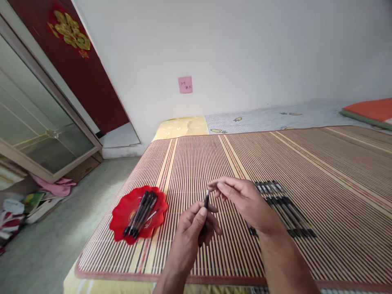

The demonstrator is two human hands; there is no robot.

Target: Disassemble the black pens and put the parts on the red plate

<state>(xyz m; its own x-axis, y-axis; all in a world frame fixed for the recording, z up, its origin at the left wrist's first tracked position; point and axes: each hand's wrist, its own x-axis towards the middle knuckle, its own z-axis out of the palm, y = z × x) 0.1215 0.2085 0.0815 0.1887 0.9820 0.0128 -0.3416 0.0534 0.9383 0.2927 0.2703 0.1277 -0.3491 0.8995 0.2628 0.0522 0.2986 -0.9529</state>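
Note:
My left hand (196, 222) is closed around a black pen (206, 201), its silver tip pointing up. Beside that tip, the thumb and forefinger of my right hand (240, 198) are drawn together; whatever may be between them is too small to tell. To the left, a red scalloped plate (118, 216) carries several dark pens (142, 214) and a thin white stick (151, 214). On the right, several black pens (286, 210) lie side by side in a row, partly hidden by my right hand and forearm.
A striped bamboo mat (190, 163) covers the bed. Folded orange cloth (370, 110) lies at the far right. Behind the bed stands a white wall with a pink note (185, 85). A glass-panelled door (36, 110) and items on the floor are at left.

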